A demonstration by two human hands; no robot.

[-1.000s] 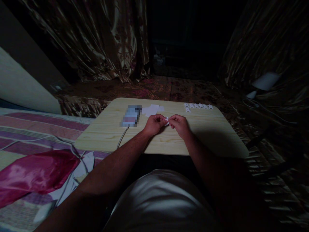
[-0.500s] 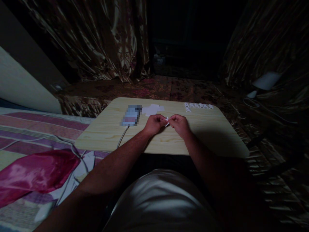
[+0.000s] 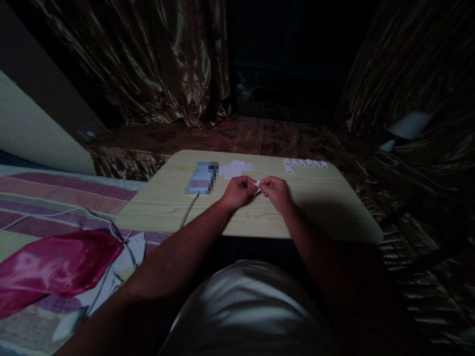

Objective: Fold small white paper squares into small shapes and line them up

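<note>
Your left hand [image 3: 237, 192] and your right hand [image 3: 275, 192] meet over the middle of the light wooden table [image 3: 334, 212]. Both pinch one small white paper piece [image 3: 257, 185], with the fingertips narrow and closed on it, just above the wood. For such a small piece, I judge it best to grip near its edges and rest your wrists on the table. Just left lies a blurred flat device [image 3: 202, 178] with a grey cable [image 3: 188, 210]. Behind are flat white paper sheets [image 3: 233, 168]. At the far edge is a row of small white folded pieces [image 3: 305, 162], well apart from your hands. Nothing blocks them.
</note>
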